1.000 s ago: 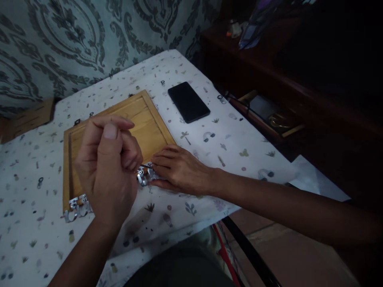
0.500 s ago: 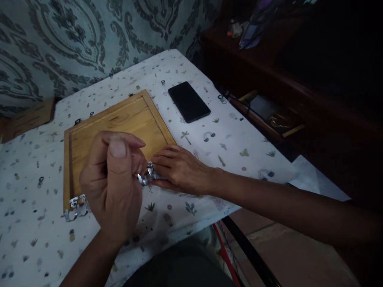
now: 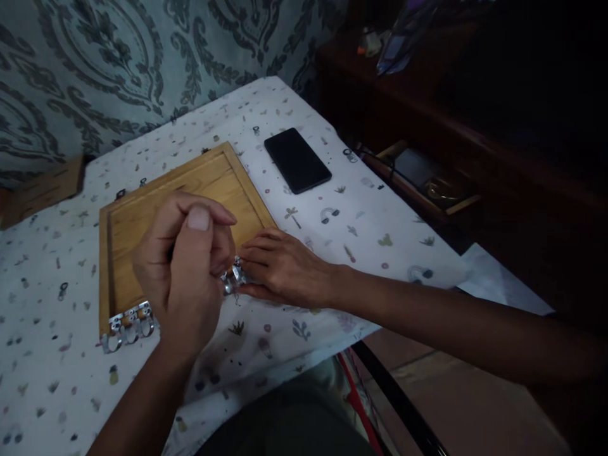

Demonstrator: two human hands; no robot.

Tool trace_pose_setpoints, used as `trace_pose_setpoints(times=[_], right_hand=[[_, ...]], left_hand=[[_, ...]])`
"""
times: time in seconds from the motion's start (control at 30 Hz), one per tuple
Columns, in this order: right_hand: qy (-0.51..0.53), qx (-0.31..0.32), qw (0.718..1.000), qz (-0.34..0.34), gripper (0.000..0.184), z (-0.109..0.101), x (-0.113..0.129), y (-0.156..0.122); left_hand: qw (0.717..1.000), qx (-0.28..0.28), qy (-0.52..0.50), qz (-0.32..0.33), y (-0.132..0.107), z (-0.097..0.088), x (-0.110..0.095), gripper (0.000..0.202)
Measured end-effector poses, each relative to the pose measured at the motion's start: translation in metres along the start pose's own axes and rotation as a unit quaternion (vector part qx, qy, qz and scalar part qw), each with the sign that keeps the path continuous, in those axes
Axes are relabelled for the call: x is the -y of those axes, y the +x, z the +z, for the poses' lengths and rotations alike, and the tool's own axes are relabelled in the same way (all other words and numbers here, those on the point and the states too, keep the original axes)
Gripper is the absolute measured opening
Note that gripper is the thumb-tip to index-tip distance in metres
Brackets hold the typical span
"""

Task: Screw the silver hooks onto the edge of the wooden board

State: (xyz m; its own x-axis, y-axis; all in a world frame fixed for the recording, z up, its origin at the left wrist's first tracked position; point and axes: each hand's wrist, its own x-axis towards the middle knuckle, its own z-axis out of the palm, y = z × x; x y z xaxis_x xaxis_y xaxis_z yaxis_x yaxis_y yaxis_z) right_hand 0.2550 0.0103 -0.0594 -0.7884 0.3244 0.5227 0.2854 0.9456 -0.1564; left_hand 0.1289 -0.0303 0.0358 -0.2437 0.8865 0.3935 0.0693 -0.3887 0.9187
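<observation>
A wooden framed board point(image 3: 142, 221) lies on a table covered by a patterned white cloth point(image 3: 361, 240). My left hand point(image 3: 185, 272) hovers over its near edge, fingers curled in a pinch around something small that I cannot make out. My right hand point(image 3: 285, 266) rests flat on the cloth and presses a metal hook bracket point(image 3: 234, 282) against the board's near right corner. Another metal hook bracket point(image 3: 128, 329) sits at the board's near left corner.
A black phone point(image 3: 297, 160) lies on the cloth beyond the board. Small dark fittings are scattered on the cloth. A dark wooden cabinet point(image 3: 451, 126) with an open drawer stands to the right. Patterned wallpaper is behind the table.
My left hand has shifted slightly right and closer to the bracket under my right hand. The right hand has stayed put.
</observation>
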Motion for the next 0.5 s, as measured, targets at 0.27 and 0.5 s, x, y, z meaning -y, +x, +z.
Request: trace_pose_setpoints(times=[0.27,0.5], right_hand=[[0.008,0.003,1.0,0.002,0.041,0.001,0.0,0.001],[0.017,0.004,1.0,0.007,0.038,0.002,-0.001,0.001]], left_hand=[[0.999,-0.027,0.026,0.005,-0.003,0.003,-0.003,0.029],[0.995,-0.039,0.082,-0.029,-0.018,0.003,-0.008,0.023]])
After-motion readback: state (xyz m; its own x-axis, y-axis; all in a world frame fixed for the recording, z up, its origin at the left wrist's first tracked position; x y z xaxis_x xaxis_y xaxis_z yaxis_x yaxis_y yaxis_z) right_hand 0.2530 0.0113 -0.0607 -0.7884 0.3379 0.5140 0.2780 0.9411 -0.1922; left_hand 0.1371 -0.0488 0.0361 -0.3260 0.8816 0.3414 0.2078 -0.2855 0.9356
